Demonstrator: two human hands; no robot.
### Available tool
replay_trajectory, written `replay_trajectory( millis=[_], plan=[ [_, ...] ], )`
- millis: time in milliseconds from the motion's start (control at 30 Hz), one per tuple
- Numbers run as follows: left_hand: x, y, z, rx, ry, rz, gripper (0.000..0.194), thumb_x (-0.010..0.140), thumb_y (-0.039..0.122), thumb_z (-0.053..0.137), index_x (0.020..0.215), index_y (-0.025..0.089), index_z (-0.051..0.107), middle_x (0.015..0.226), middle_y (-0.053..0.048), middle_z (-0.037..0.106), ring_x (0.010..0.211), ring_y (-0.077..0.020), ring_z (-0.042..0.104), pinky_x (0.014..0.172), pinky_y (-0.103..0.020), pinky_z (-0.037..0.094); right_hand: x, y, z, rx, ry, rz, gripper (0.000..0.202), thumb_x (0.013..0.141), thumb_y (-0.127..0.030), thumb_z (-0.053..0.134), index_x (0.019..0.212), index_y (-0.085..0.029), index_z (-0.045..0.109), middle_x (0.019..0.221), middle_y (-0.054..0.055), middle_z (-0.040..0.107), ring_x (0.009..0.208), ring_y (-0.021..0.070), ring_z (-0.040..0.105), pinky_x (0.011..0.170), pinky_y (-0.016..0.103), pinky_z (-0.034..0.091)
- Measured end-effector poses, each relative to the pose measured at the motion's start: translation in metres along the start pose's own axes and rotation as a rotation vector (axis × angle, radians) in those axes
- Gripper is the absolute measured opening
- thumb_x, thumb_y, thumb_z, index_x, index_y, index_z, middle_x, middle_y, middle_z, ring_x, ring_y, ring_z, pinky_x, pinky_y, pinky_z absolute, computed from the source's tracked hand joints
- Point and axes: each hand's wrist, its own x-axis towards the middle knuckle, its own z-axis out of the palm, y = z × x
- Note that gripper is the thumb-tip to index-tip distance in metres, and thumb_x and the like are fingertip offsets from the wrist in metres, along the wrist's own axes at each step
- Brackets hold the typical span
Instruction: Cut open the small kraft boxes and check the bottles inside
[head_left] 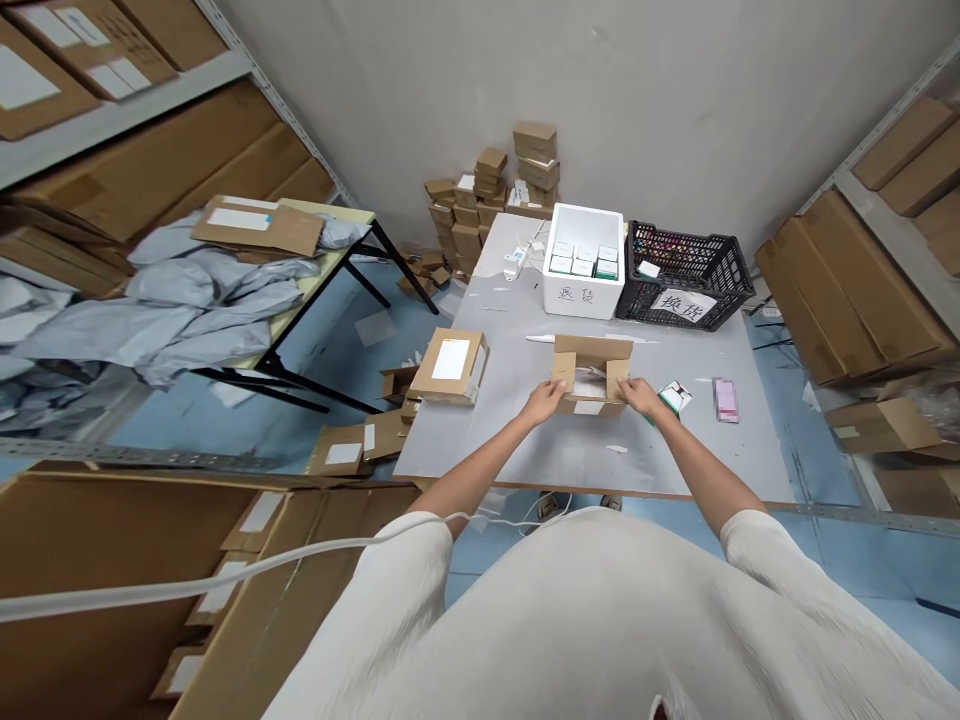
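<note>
In front of me on the grey table stands a small cardboard box with its flaps raised. Something pale, perhaps wrapping, lies inside it; I cannot make out the rest. My left hand is closed on the box's left side flap. On the opposite side, my right hand grips the right flap. A white and green small carton lies just beyond my right wrist, partly hidden by the arm. Farther right is a pink package lying flat.
A white foam bin holding several small cartons and a black plastic crate stand at the table's back. A labelled cardboard box sits at the left edge. Grey mailing bags cover a side table. A white cable crosses near my left arm.
</note>
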Motion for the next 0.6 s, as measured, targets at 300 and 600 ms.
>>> replay_trajectory(
  millis=[300, 600],
  plan=[
    [0.047, -0.013, -0.020, 0.054, 0.058, -0.028, 0.063, 0.112, 0.054, 0.036, 0.159, 0.019, 0.061, 0.168, -0.012, 0.056, 0.159, -0.0273, 0.048, 0.133, -0.041, 0.034, 0.045, -0.014, 0.002, 0.122, 0.009, 0.067, 0.073, 0.099, -0.086, 0.038, 0.076, -0.022, 0.065, 0.085, 0.011, 0.073, 0.097, 0.0304, 0.068, 0.087, 0.036, 0.052],
    [0.101, -0.014, -0.039, -0.140, 0.147, -0.057, 0.071, 0.111, 0.061, 0.046, 0.170, 0.022, 0.045, 0.169, -0.012, 0.055, 0.151, -0.0300, 0.056, 0.127, -0.042, 0.043, 0.109, -0.018, 0.012, 0.253, 0.079, -0.037, 0.079, 0.103, -0.082, 0.029, 0.108, -0.020, 0.077, 0.116, 0.014, 0.077, 0.125, 0.0318, 0.063, 0.110, 0.041, 0.049]
  ],
)
